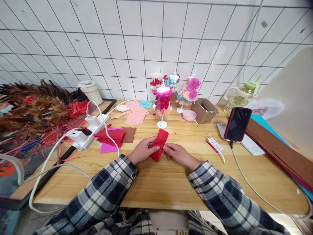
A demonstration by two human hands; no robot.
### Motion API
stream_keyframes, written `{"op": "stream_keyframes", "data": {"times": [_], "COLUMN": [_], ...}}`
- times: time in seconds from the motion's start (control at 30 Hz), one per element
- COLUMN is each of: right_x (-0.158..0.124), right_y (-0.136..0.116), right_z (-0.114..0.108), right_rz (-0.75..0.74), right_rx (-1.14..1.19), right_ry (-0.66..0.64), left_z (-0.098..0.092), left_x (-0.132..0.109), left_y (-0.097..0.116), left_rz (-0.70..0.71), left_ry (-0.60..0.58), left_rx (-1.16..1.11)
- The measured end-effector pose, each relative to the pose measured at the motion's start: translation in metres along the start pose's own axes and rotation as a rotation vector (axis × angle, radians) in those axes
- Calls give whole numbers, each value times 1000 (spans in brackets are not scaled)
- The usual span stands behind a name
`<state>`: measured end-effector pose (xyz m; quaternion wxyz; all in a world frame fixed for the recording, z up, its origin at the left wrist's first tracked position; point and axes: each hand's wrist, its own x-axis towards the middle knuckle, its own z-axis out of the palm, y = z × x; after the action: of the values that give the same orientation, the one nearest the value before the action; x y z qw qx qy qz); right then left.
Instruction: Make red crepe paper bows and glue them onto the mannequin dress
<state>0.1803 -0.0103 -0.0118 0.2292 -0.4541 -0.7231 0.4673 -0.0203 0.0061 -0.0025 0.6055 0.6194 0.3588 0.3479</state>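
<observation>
My left hand (144, 150) grips a folded strip of red crepe paper (160, 138) between thumb and fingers, tilted above the tabletop. At the strip's right edge, my right hand (177, 152) is closed in a pinch. Something thin and small shows at its fingertips against the paper, too small to name. Just beyond the paper stands a mini dress form (163, 101) in a pink, red and peach paper dress on a white base. Several more dressed forms, one with big pink paper flowers (194, 84), are grouped behind it.
Left lie red crepe sheets (110, 135), peach paper (137, 112) and a power strip (85, 140) with looping cables. A pink bowl (189, 115) and cardboard box (204, 112) stand behind. Right are a propped phone (237, 124), a glue tool (215, 146) and a bottle (238, 98).
</observation>
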Motion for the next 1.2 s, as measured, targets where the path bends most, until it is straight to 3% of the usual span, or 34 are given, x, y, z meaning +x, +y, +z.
{"op": "stream_keyframes", "data": {"times": [0.13, 0.33, 1.2], "right_x": [-2, -2, 5], "right_y": [-4, -8, -1], "right_z": [-2, -1, 1], "right_rz": [57, 9, -16], "right_rx": [-17, -40, 112], "right_ry": [-17, 39, 9], "left_z": [0, 2, 8], "left_x": [0, -2, 0], "left_y": [1, 5, 0], "left_rz": [-11, -12, 29], "left_ry": [15, -32, -52], "left_rx": [13, 45, 81]}}
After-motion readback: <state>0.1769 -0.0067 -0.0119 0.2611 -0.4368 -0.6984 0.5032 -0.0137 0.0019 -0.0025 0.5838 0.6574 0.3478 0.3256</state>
